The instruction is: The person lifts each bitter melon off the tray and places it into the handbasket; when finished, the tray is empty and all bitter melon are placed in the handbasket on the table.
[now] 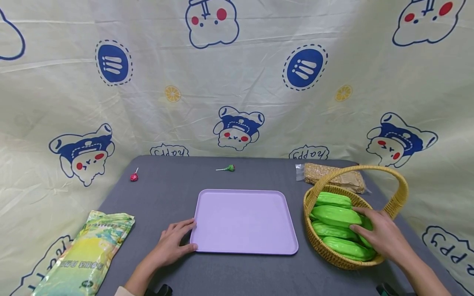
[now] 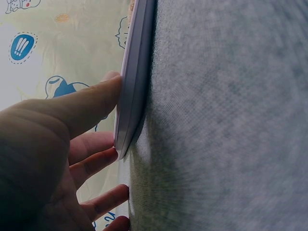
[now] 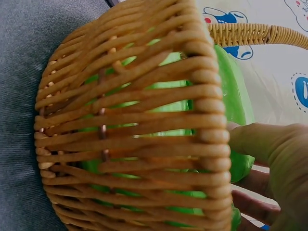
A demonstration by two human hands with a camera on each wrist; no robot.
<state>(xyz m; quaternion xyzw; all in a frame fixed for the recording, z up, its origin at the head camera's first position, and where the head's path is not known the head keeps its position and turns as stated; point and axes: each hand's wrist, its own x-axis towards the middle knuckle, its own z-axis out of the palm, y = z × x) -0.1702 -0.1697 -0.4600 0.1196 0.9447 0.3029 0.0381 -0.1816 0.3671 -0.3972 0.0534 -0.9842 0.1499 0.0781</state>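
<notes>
A flat lilac tray (image 1: 244,222) lies on the grey table, and my left hand (image 1: 174,240) touches its left edge with thumb and fingertips spread. The left wrist view shows the thumb against the rim of the tray (image 2: 132,82), the fingers near its corner. At the right stands a woven basket (image 1: 314,242) with a tall handle, holding several glossy green elongated packets (image 1: 335,233). My right hand (image 1: 383,232) reaches in and pinches the right end of an upper green packet (image 1: 333,214). In the right wrist view, the basket wall (image 3: 144,120) hides much of the contents.
Behind the basket lies a clear bag of tan grains (image 1: 326,174). A red lollipop (image 1: 134,176) and a green lollipop (image 1: 230,168) lie toward the back edge. A yellow-green printed pouch (image 1: 81,255) is at the left. A patterned curtain (image 1: 237,90) hangs behind the table.
</notes>
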